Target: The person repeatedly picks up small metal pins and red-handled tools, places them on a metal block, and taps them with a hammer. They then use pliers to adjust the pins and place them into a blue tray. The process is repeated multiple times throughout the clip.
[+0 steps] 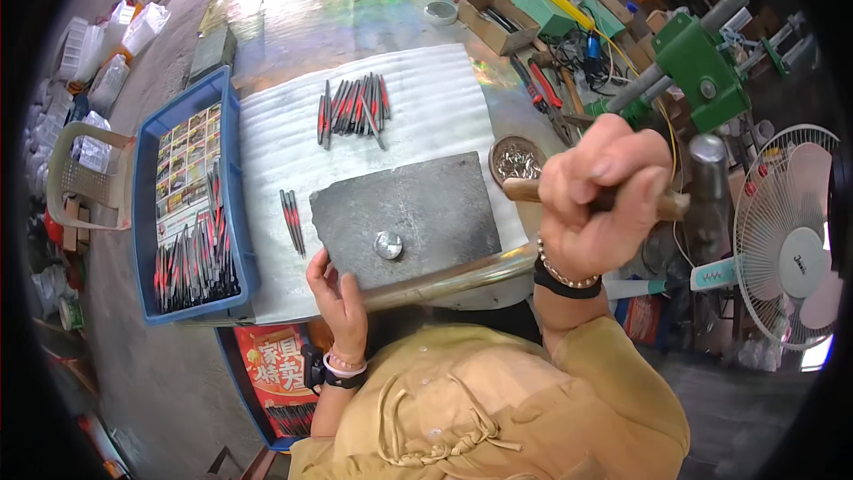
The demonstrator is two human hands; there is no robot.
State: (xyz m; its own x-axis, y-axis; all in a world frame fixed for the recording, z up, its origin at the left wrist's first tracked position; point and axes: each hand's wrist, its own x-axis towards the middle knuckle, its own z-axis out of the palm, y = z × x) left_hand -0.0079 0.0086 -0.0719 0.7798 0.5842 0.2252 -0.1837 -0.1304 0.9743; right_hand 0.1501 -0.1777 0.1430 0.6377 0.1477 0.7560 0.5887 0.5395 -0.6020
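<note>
- Step, as I read it: hammering. Your right hand (597,197) is clenched on the hammer (702,180) handle, raised off to the right of the slab (418,213); steel head hangs just beyond your fist.
- Your left hand (336,295) is at the slab's near-left corner, fingers pinched on something thin. Can't tell what; it's too small to make out.
- A round metal anvil (388,244) sits on the slab near its front edge, just right of your left hand. Nothing visibly on it.
- Next move, my guess: seat the piece on the anvil first, keep fingertips out of the strike line, then bring the hammer down square.
- Stock: two red-and-black pins (292,220) lie just left of the slab; a bigger batch (354,108) is fanned out behind it; many more are in the blue tray (191,253) at left.
- Surface: slab rests on a white ribbed sheet (444,89) over a shiny metal table (338,9). A round dish (515,160) of small metal parts sits by the slab's right corner.
- Room: cluttered far end with tools, boxes, a green vise (702,67); a fan (786,231) on the right; bags and a basket on the concrete floor at left.
</note>
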